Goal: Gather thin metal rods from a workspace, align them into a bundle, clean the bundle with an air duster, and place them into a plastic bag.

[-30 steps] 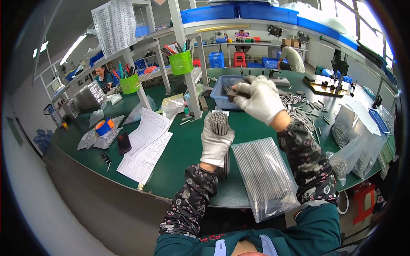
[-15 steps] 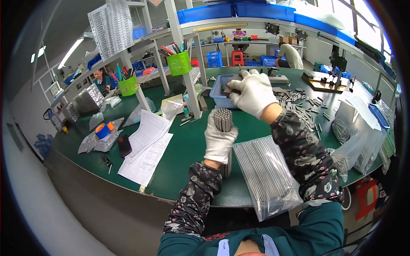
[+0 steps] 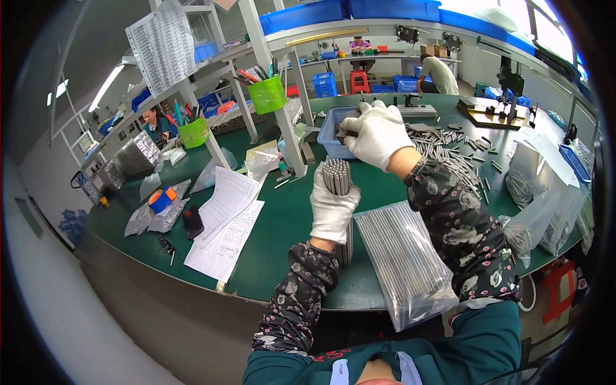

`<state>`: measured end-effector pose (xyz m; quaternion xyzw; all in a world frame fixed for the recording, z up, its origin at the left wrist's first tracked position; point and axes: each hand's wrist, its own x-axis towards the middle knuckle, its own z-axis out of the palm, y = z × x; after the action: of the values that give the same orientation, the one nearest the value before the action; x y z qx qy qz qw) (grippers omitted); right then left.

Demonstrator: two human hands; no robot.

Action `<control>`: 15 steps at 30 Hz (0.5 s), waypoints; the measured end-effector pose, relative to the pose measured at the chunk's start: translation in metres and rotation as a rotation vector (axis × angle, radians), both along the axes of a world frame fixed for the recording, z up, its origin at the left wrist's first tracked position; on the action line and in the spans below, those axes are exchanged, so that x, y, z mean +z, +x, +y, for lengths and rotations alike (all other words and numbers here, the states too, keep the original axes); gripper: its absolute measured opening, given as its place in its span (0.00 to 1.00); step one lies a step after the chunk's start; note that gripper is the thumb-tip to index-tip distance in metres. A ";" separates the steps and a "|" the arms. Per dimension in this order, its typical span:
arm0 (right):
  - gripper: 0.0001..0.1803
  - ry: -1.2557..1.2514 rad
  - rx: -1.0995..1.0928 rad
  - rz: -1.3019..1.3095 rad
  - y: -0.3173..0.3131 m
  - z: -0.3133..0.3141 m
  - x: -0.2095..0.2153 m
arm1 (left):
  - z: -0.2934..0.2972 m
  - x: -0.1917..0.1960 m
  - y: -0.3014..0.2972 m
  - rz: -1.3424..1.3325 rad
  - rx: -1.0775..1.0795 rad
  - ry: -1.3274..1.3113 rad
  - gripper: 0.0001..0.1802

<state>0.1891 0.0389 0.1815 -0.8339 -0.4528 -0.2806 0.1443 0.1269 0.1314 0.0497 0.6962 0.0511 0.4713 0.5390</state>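
My left hand [image 3: 333, 208], in a white glove, wraps round a bundle of thin metal rods [image 3: 337, 176] that stands on the table, its round ends facing up. My right hand [image 3: 380, 136], also gloved, reaches over a blue plastic basket [image 3: 335, 151] just beyond the bundle. Its fingers are closed at the basket's near right side, against a dark, flat-looking piece that I cannot make out. A clear plastic bag [image 3: 407, 256] filled with a row of long metal rods lies under my right forearm, overhanging the table's front edge.
Short metal pins [image 3: 452, 157] lie scattered to the right of the basket. Bags of metal parts [image 3: 539, 192] crowd the right edge. Papers [image 3: 224, 224], a phone [image 3: 192, 222] and orange-blue tape rolls [image 3: 162, 199] lie left. A shelf post [image 3: 292, 138] bears a green pen holder [image 3: 268, 96].
My right hand has shifted slightly over the basket, and less of the dark piece at its fingers shows. My left hand keeps its hold on the rods. The whole view has moved a little.
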 end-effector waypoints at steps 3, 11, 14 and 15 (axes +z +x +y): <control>0.16 0.134 0.559 0.311 -0.008 -0.004 -0.010 | -0.001 -0.004 0.007 -0.109 -0.062 0.000 0.25; 0.16 0.166 0.554 0.150 -0.003 -0.010 -0.019 | -0.004 -0.003 0.007 -0.144 -0.003 0.042 0.23; 0.16 0.092 0.294 0.197 0.006 -0.002 -0.019 | 0.000 0.002 -0.001 -0.046 -0.024 0.070 0.23; 0.16 0.047 0.153 0.144 0.006 -0.005 -0.012 | 0.002 0.000 0.003 -0.074 0.028 0.087 0.24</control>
<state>0.1951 0.0335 0.1698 -0.8114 -0.4968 -0.2186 0.2169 0.1299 0.1334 0.0496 0.7005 0.0204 0.5059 0.5030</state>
